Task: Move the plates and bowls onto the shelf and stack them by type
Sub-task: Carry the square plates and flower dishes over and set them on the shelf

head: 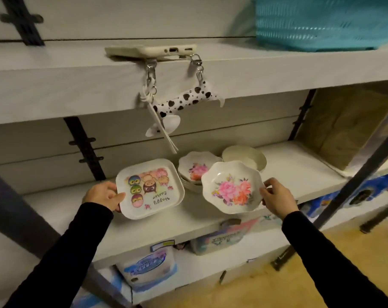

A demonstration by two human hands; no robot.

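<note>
Over white shelf [288,172], left hand [104,194] grips square plate [149,188], right hand [275,196] floral bowl [232,190].

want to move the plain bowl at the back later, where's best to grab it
Take the plain bowl by its right rim, coming from the right with the right hand: that side is open shelf, while the flower dishes crowd its left and front.

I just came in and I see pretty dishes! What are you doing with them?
A person is putting dishes on a white shelf. The left hand holds a square cartoon plate by its edge, and the right hand holds a scalloped flower dish. Behind them, a stack of matching flower dishes and a plain white bowl already sit on the shelf.
</note>
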